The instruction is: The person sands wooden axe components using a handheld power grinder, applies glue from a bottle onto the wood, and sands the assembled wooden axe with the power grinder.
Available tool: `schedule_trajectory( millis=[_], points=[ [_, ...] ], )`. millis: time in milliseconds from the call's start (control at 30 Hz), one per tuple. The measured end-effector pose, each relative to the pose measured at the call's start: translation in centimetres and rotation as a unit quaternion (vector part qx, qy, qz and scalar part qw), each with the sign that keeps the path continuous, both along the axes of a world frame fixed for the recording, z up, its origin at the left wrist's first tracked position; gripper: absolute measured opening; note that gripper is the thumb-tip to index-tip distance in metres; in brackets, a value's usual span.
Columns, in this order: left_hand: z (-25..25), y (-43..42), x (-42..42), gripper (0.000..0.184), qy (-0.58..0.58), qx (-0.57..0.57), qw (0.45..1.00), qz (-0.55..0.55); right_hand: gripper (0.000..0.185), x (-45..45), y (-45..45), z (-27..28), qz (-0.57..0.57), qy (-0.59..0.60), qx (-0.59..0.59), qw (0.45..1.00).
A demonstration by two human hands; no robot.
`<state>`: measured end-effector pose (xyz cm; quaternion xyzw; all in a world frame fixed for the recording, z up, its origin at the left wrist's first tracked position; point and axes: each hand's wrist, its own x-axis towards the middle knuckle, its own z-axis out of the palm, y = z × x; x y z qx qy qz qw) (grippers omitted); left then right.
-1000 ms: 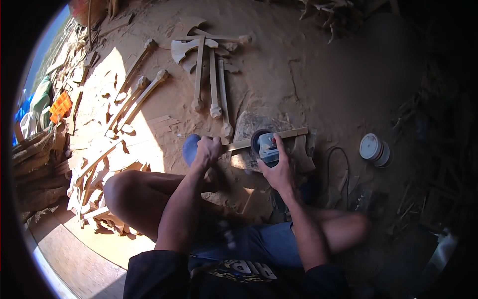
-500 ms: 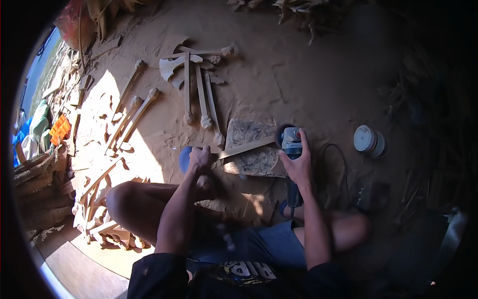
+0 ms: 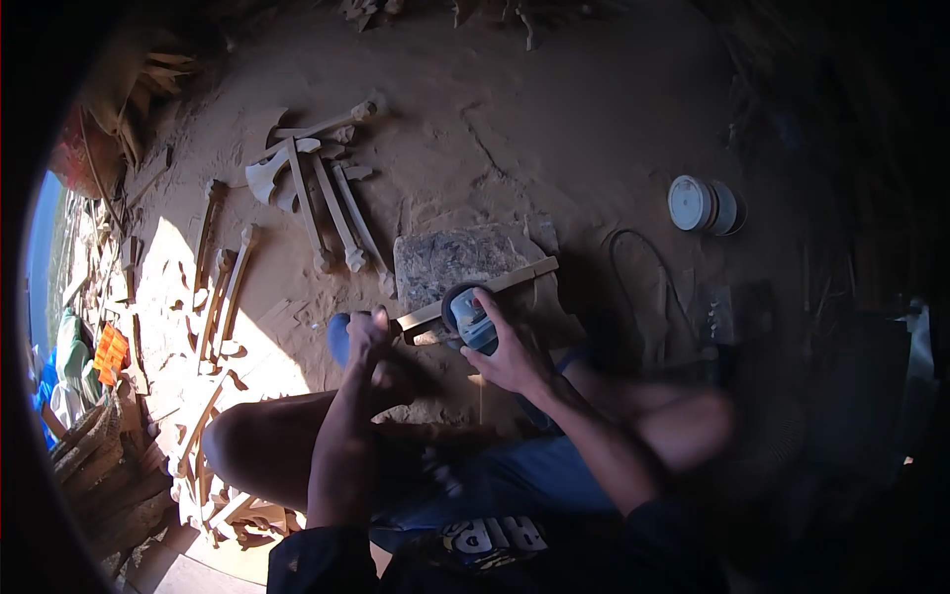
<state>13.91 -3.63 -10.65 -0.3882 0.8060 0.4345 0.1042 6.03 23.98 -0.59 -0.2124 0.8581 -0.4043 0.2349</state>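
My left hand [image 3: 369, 335] is closed round the near left end of a long pale wooden piece [image 3: 515, 279], which slants up to the right across a worn block [image 3: 445, 259]. In my right hand [image 3: 510, 351] is a power grinder [image 3: 473, 322] with a round disc, its head over the wooden piece near the left part of the block. Whether the disc touches the wood cannot be made out. A blue rounded thing [image 3: 338, 339] shows just left of my left hand.
Carved wooden pieces [image 3: 307, 198] lie on the sandy ground beyond the block, with more [image 3: 228, 287] at the left. A pile of pale pieces [image 3: 223, 505] sits by my left knee. A round tin [image 3: 693, 205] and a cable [image 3: 633, 238] are at the right.
The grinder has gone from the wooden piece's far right end back toward my left hand. The whole view has shifted, with the ground objects now further left.
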Motion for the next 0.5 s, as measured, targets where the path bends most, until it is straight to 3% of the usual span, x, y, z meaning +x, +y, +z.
schedule_trajectory(
  millis=[133,333,500],
  points=[
    [-0.1,0.5,0.3,0.044,-0.008,-0.012,1.000,-0.011,0.091,-0.2,1.0,-0.2,-0.050,-0.015,0.022,0.998],
    [-1.7,0.2,0.3,0.043,-0.030,-0.033,0.998,-0.050,0.090,-2.4,4.0,-0.2,-0.119,0.101,0.055,0.986],
    [-2.4,-0.6,-0.4,0.043,-0.039,-0.048,0.996,-0.071,0.090,-5.3,7.0,-3.0,-0.221,0.082,0.024,0.972]
  ],
)
